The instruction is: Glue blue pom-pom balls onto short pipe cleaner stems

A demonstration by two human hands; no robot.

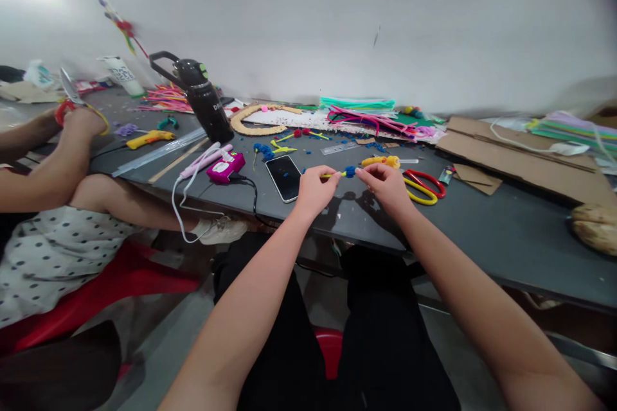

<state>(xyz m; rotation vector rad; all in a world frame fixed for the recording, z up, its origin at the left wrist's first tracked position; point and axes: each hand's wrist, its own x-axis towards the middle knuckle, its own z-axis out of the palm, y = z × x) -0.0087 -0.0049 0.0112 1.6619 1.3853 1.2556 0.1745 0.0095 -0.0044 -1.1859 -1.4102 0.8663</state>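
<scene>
My left hand (pixel 314 191) pinches one end of a yellow pipe cleaner (pixel 333 174) that carries a small blue pom-pom (pixel 349 171) in its middle. My right hand (pixel 387 185) pinches the other side, right beside the pom-pom. Both hands hover just above the dark grey table (pixel 482 225), near its front edge. A black phone (pixel 284 177) lies face up just left of my left hand. Red and yellow scissors (pixel 424 186) rest just right of my right hand.
A black water bottle (pixel 205 99), a pink device with cables (pixel 225 167), a yellow glue gun (pixel 149 138), pipe cleaner bundles (pixel 371 119) and cardboard sheets (pixel 515 154) crowd the table. At left sits another person, whose hand (pixel 80 122) holds scissors. A white partition wall backs the table.
</scene>
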